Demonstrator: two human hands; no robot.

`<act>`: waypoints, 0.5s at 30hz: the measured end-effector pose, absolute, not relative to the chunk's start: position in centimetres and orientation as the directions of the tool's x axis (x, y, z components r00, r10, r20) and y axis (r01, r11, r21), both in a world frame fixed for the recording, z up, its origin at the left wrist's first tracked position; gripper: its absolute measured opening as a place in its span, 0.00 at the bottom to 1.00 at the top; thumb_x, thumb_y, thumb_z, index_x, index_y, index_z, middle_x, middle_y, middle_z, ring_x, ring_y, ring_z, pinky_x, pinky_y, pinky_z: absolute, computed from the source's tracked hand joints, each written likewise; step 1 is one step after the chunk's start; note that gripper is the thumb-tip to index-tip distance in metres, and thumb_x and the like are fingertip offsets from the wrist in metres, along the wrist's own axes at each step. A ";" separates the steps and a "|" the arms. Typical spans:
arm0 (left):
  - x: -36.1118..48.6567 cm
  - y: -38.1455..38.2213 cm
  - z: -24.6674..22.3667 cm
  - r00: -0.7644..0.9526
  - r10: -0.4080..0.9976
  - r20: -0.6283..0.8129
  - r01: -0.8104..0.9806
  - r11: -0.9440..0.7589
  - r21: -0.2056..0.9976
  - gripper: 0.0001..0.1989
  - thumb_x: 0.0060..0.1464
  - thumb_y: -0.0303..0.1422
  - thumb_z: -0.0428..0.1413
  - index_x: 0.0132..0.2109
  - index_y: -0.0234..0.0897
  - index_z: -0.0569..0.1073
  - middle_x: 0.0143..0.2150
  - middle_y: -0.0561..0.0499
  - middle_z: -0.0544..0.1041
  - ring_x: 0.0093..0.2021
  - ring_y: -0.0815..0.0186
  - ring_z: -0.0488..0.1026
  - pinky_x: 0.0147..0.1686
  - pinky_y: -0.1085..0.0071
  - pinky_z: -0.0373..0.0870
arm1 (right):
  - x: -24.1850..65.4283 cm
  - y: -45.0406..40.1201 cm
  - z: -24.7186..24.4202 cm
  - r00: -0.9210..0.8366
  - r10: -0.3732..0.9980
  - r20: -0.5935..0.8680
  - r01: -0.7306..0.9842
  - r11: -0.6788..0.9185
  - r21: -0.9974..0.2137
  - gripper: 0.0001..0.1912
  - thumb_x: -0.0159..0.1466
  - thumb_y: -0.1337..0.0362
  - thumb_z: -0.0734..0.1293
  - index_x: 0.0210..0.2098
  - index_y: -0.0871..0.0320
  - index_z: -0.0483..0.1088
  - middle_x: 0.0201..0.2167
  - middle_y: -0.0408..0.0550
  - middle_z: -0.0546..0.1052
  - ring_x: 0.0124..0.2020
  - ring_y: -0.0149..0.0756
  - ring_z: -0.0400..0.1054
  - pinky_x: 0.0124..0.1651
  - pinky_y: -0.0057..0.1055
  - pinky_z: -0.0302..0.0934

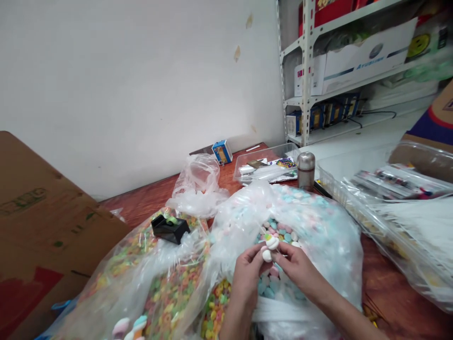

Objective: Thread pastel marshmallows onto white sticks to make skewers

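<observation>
Here the left hand (246, 271) and right hand (299, 267) pinch white marshmallows (269, 248) between them.

There are 2 hands (248, 274), 2 white sweets (272, 242), 3 plastic bags (300, 212), 2 clear boxes (265, 163), 1 black tape holder (170, 229), and 1 metal can (306, 170).
</observation>
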State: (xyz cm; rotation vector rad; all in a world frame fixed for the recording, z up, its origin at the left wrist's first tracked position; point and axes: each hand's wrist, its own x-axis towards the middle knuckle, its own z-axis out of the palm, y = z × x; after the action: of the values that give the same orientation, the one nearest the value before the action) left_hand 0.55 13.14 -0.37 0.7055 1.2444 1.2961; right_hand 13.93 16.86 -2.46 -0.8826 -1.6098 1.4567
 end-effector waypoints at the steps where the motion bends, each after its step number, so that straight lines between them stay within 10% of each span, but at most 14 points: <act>1: 0.8 12.9 -0.1 -0.168 0.946 -0.278 -0.340 0.209 0.917 0.19 0.50 0.39 0.63 0.45 0.30 0.79 0.37 0.44 0.81 0.33 0.65 0.76 0.37 0.70 0.73 | 14.0 16.8 -2.6 -0.444 0.891 0.098 -0.012 0.103 -0.995 0.12 0.65 0.59 0.60 0.41 0.58 0.72 0.34 0.44 0.76 0.37 0.37 0.69 0.45 0.32 0.64; 15: 0.8 12.4 -0.5 -0.410 0.887 -0.210 -0.264 0.105 0.959 0.17 0.44 0.35 0.67 0.41 0.32 0.76 0.31 0.48 0.80 0.28 0.68 0.76 0.30 0.74 0.74 | 15.3 13.9 -1.7 -0.352 0.934 0.054 0.283 0.161 -0.945 0.15 0.68 0.54 0.55 0.33 0.53 0.66 0.28 0.44 0.75 0.32 0.39 0.69 0.37 0.30 0.58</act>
State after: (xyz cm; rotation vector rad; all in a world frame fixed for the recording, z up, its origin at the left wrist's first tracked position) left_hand 0.77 12.40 -0.47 0.6639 1.4099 1.4979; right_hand 15.33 13.87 -1.75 -1.1650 -1.7548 1.2083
